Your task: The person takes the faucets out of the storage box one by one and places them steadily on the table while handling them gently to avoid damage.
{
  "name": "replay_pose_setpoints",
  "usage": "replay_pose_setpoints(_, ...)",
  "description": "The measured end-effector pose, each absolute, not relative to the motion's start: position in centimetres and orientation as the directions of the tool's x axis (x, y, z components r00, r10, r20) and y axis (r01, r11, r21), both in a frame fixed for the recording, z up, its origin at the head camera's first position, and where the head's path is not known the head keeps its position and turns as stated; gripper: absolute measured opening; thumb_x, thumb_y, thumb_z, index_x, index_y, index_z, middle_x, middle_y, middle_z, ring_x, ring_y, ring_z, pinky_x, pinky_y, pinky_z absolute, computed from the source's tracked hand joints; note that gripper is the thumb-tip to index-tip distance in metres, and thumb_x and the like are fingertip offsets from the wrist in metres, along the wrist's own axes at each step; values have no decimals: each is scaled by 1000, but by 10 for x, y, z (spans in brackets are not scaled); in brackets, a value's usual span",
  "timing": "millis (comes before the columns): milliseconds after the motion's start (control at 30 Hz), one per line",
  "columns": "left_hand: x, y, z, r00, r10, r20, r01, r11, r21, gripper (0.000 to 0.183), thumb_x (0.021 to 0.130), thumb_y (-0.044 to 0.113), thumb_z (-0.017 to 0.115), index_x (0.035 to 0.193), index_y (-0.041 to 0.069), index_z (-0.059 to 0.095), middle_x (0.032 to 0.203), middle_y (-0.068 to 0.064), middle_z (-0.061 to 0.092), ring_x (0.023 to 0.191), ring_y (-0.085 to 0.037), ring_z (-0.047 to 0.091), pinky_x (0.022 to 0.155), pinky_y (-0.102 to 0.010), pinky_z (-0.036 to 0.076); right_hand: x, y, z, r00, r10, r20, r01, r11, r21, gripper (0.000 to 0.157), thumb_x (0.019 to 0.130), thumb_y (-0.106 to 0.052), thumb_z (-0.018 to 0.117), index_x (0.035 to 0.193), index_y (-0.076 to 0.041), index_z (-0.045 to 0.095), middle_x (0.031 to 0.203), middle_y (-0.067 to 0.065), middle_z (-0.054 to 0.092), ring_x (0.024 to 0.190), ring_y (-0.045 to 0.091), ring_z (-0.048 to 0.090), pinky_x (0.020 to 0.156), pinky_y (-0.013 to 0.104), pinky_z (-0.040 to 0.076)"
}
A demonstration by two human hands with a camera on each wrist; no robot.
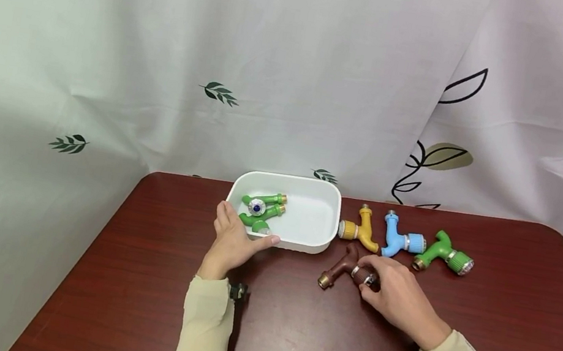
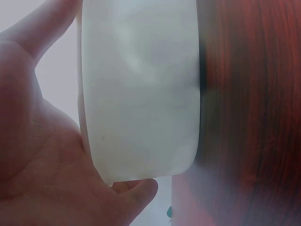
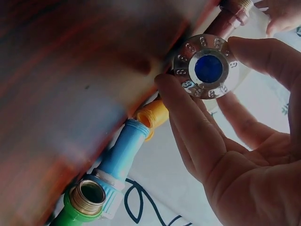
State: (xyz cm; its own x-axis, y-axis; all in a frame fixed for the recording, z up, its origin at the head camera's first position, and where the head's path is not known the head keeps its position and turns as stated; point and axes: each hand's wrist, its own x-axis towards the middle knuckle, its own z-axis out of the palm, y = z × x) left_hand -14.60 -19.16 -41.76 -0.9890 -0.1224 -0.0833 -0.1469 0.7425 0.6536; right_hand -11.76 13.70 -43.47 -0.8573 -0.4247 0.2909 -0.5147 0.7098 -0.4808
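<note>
My left hand holds the near left corner of a white plastic container, its thumb along the front rim and its fingers round the left end. Inside lie green taps, bunched at the left; one shows a clear knob with a blue centre. With its thumb and fingers, my right hand pinches the knob of a brown tap just in front of the container. That knob's clear end cap has a blue centre and faces the right wrist camera. The brown tap's threaded brass end points toward the near left.
Right of the container, a yellow tap, a light blue tap and another green tap lie in a row on the dark red wooden table. A pale curtain with leaf prints hangs behind the table's far edge.
</note>
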Motion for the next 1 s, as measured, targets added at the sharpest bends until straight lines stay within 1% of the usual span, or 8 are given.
replay_pose_setpoints(167,-146,-192,-418,-989,-120,-82,-144,743,653,140,76,54,83,153,-12,-13,161,-26,-15,146,-46,0,114,-54,29,-117,138,-432,-879,-406,251,-477,724,-499,42,80,-10,82,117,-1,65,110,12,69,100,27,65,84,47,52)
replay_pose_setpoints(400,-146,-192,-417,-989,-118,-84,-144,747,649,140,77,55,83,153,-12,-14,161,-26,-14,145,-46,1,113,-54,31,-116,139,-428,-889,-385,248,-458,735,-500,47,82,-20,84,121,-1,65,115,14,68,107,33,62,90,52,50)
replay_pose_setpoints(567,-146,-191,-417,-989,-121,-83,-146,746,650,140,76,55,83,153,-12,-13,161,-26,-15,146,-46,1,113,-54,31,-115,138,-428,-882,-374,286,-470,737,-485,51,81,-22,85,122,0,64,117,17,66,111,37,60,92,54,48)
replay_pose_setpoints(800,-146,-192,-417,-989,-120,-86,-147,744,652,140,76,55,83,153,-12,-13,161,-26,-15,146,-45,0,114,-54,29,-116,136,-425,-858,-375,351,-508,717,-477,64,80,-23,86,132,1,58,125,19,62,115,39,57,95,56,46)
replay_pose_setpoints(1000,-146,-192,-417,-989,-121,-88,-150,745,650,140,76,55,83,153,-11,-13,161,-25,-15,147,-45,-1,114,-53,28,-117,133,-420,-852,-375,364,-516,714,-473,65,82,-25,84,136,-1,57,130,20,58,119,40,53,97,59,43)
